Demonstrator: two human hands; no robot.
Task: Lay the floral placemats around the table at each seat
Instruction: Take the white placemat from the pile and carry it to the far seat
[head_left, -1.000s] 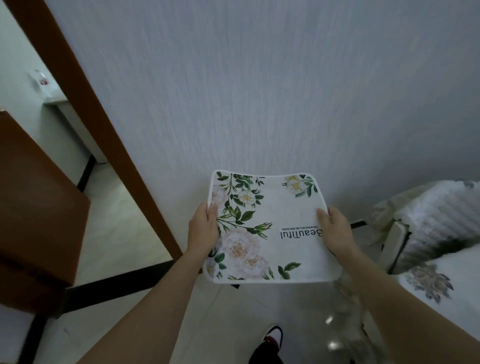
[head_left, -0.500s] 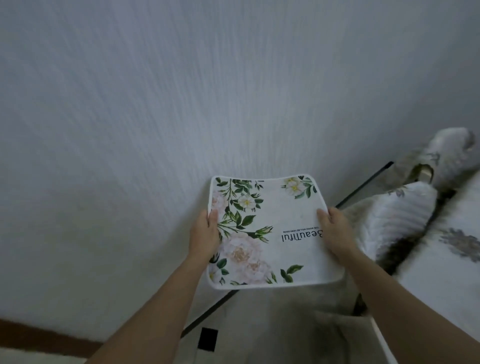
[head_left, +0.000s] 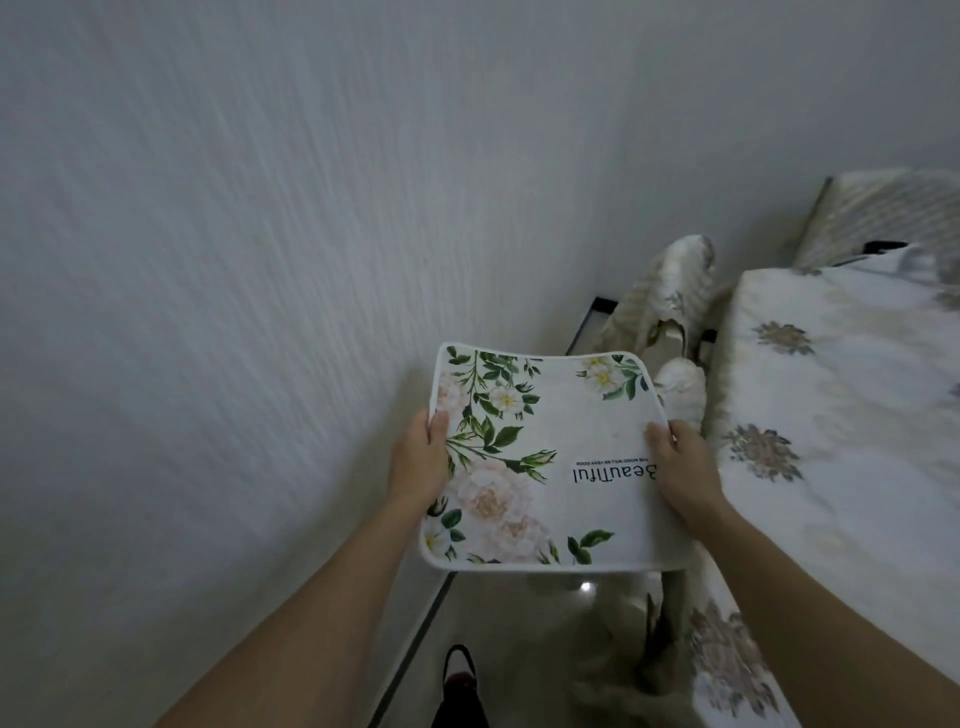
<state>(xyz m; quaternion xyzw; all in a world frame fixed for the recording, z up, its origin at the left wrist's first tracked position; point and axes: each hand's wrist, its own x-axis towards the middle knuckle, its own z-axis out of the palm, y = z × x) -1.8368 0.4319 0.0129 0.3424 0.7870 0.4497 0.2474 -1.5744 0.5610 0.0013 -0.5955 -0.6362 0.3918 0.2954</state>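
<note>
I hold a white floral placemat (head_left: 561, 431) flat in front of me, above the floor. It shows green leaves, pale roses and the word "Beautiful" upside down. My left hand (head_left: 418, 460) grips its left edge with the thumb on top. My right hand (head_left: 683, 470) grips its right edge the same way. The table (head_left: 841, 395), covered with a white cloth printed with grey-gold flowers, lies to the right of the mat.
A pale textured wall (head_left: 260, 260) fills the left and top. Chairs with cream padded covers (head_left: 670, 291) stand between wall and table. My dark shoe (head_left: 460, 675) is on the glossy floor (head_left: 519, 623) below.
The view has swung right: the brown door and doorway are gone from sight and the table now fills the right side. Both hands keep the same grip on the placemat.
</note>
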